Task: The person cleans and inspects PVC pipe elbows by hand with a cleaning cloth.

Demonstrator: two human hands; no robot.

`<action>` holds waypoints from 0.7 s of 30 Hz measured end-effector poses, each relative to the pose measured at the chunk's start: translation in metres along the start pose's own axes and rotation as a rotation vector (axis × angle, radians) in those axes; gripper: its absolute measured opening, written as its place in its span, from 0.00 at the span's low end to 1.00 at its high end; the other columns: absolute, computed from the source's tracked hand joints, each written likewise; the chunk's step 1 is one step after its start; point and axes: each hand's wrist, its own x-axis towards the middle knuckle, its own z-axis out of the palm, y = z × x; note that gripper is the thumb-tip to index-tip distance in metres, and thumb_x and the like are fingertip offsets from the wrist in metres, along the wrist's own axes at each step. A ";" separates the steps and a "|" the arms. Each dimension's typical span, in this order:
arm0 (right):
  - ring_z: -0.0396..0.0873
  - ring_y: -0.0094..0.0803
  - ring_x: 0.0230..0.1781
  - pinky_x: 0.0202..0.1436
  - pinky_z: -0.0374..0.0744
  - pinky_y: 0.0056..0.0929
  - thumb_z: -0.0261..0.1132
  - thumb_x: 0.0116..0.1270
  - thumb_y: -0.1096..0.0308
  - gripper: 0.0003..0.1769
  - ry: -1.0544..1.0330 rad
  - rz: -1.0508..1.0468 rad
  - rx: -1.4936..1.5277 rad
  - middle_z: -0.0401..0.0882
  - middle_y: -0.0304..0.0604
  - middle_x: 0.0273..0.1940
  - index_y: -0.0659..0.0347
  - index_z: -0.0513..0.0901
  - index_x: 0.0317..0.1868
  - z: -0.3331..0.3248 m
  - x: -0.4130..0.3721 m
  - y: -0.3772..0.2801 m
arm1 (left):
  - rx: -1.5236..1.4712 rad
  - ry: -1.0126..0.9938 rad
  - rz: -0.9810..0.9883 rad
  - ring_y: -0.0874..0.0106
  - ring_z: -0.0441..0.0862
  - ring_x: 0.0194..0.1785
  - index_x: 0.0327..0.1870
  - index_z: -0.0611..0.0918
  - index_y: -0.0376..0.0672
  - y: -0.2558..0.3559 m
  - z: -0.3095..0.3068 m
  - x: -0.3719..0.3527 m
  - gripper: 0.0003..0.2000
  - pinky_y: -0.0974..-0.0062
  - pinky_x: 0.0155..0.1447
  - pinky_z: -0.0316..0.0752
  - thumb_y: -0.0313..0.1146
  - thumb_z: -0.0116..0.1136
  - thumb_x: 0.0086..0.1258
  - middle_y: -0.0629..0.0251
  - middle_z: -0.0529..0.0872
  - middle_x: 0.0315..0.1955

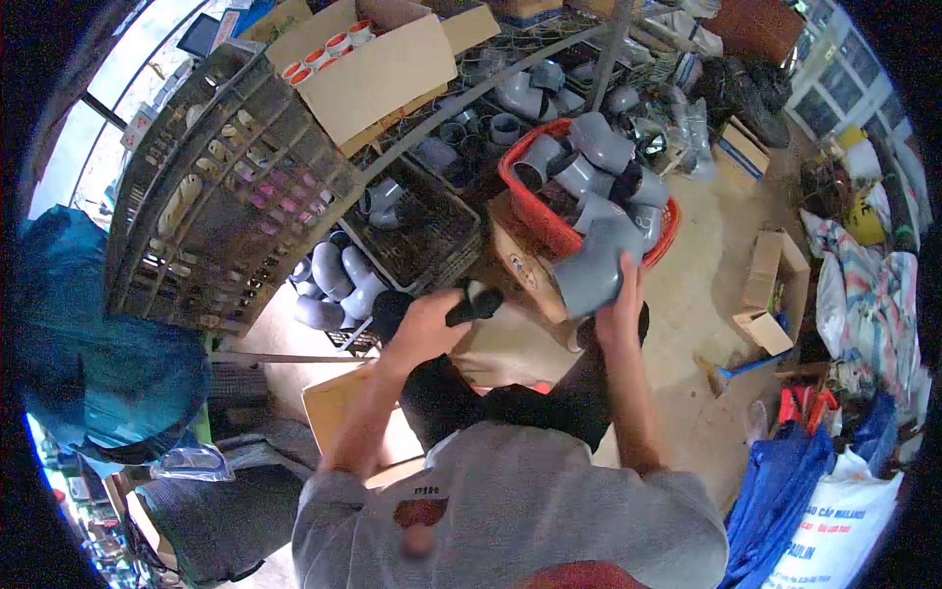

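My left hand [427, 324] is closed around a small dark object [475, 302] with a pale top, in front of my left knee. A large grey pipe elbow [599, 265] is in my right hand [621, 304], whose fingers press against its right side. The elbow is at the near edge of a red basket [510, 177] filled with several grey pipe fittings [601, 142]. Under the basket's near left side stands a cardboard box [525, 265].
A black crate [446, 231] holds a few grey fittings, with more elbows [334, 275] in a rack beside it. Left stands a tall dark crate [226, 196]; behind is an open carton [378, 83] of red-and-white rolls. Another carton [770, 294] lies on the right floor.
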 end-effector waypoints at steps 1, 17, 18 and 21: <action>0.76 0.41 0.66 0.70 0.74 0.44 0.68 0.69 0.43 0.45 0.100 -0.178 -0.351 0.73 0.50 0.67 0.60 0.63 0.76 0.006 0.013 -0.004 | -0.090 0.096 -0.135 0.46 0.84 0.45 0.46 0.81 0.35 -0.016 0.009 -0.005 0.18 0.56 0.51 0.79 0.36 0.71 0.60 0.43 0.85 0.37; 0.67 0.59 0.73 0.72 0.69 0.56 0.74 0.50 0.30 0.62 -0.178 -0.453 -2.134 0.63 0.58 0.75 0.57 0.64 0.78 0.014 0.251 0.055 | -0.256 -0.090 -0.252 0.45 0.86 0.44 0.50 0.83 0.33 -0.050 0.140 -0.092 0.21 0.55 0.51 0.78 0.39 0.69 0.63 0.43 0.87 0.37; 0.66 0.58 0.73 0.71 0.69 0.60 0.75 0.50 0.31 0.62 -0.115 -0.489 -2.172 0.63 0.58 0.74 0.55 0.63 0.79 0.012 0.248 0.058 | -0.283 -0.111 -0.290 0.45 0.86 0.45 0.51 0.83 0.33 -0.047 0.136 -0.089 0.21 0.55 0.51 0.78 0.39 0.69 0.63 0.43 0.87 0.38; 0.64 0.57 0.73 0.66 0.67 0.68 0.74 0.51 0.31 0.62 -0.086 -0.603 -2.186 0.66 0.59 0.71 0.51 0.59 0.81 0.004 0.234 0.064 | -0.205 0.038 -0.193 0.45 0.85 0.46 0.53 0.82 0.33 -0.041 0.121 -0.083 0.21 0.55 0.52 0.78 0.39 0.69 0.64 0.42 0.87 0.39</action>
